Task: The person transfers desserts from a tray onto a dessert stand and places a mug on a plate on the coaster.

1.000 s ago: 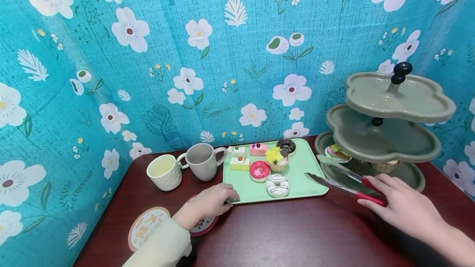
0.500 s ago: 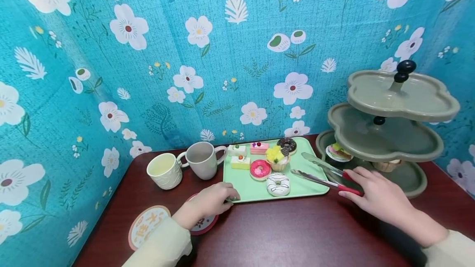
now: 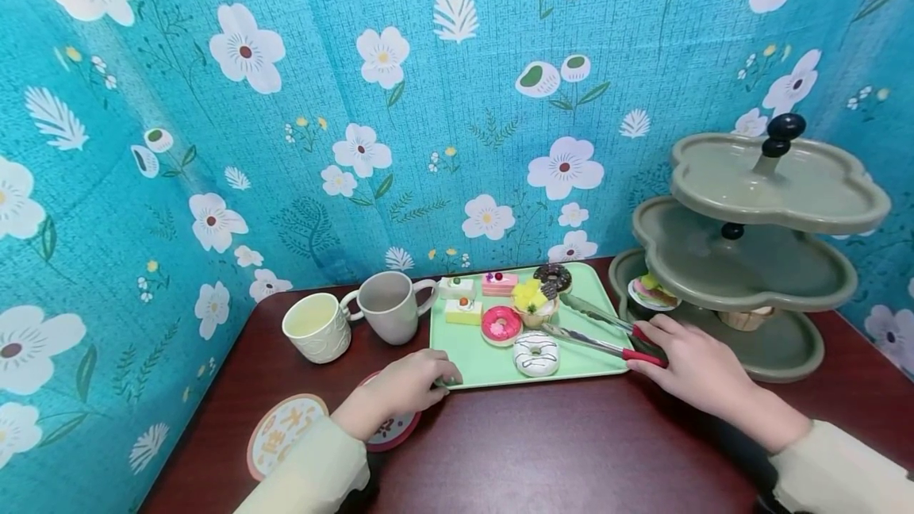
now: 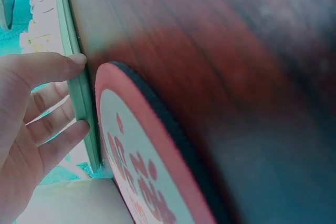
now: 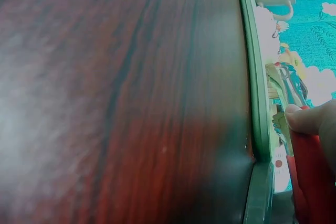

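My left hand (image 3: 412, 381) holds the front left corner of the light green tray (image 3: 478, 371), thumb and fingers at its rim (image 4: 79, 95). My right hand (image 3: 700, 361) grips the red handles of metal tongs (image 3: 593, 341). The tongs stand spread, tips near the right side of a tart with yellow topping (image 3: 532, 308). Around it on the tray lie a pink donut (image 3: 501, 326), a white striped donut (image 3: 536, 354), a chocolate donut (image 3: 553, 278), a pink cake (image 3: 499, 284), a yellow cake (image 3: 463, 311) and a white-green cake (image 3: 457, 288).
A three-tier stand (image 3: 746, 256) rises at the right; its bottom tier bears a dessert (image 3: 651, 293) and a tart (image 3: 745, 319). A grey mug (image 3: 391, 309) and a cream mug (image 3: 317, 329) stand left of the tray. Coasters (image 3: 286, 436) lie in front. A floral curtain (image 3: 428, 101) hangs behind.
My right hand has moved left with the tongs, from beside the stand to over the tray, bringing their tips up to the tart. My left hand has stayed on the tray corner.
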The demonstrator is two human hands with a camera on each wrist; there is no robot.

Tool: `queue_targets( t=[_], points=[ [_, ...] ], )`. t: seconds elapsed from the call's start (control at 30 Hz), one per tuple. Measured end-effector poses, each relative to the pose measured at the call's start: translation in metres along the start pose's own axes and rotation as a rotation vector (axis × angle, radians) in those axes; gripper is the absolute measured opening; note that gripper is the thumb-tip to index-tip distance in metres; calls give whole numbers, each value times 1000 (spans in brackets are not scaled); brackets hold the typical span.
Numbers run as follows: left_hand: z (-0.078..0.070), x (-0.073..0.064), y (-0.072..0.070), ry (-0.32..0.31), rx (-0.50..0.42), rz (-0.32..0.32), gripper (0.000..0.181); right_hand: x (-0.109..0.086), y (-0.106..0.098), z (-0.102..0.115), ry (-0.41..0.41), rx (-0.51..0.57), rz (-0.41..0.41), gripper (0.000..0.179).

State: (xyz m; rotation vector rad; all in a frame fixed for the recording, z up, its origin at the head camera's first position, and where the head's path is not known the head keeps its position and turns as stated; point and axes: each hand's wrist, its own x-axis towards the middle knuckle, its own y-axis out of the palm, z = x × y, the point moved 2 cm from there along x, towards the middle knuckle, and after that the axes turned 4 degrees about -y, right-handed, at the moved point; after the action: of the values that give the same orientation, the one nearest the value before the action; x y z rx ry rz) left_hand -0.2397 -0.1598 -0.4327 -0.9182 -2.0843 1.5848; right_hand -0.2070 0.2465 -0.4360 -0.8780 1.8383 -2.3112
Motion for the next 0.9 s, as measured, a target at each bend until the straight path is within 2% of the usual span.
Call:
queue_targets(
  t=[0.3,0.57,0.9],
  points=[
    [1,-1,-1,-13,-13,-3,21,10,8,5,-9,13,16,59],
    [1,-1,-1,-50,-36,19,22,20,13,11,-13,13,46,61],
    [0,0,-1,-45,-42,23,22,28,21,15,0,24,72,60]
  ],
)
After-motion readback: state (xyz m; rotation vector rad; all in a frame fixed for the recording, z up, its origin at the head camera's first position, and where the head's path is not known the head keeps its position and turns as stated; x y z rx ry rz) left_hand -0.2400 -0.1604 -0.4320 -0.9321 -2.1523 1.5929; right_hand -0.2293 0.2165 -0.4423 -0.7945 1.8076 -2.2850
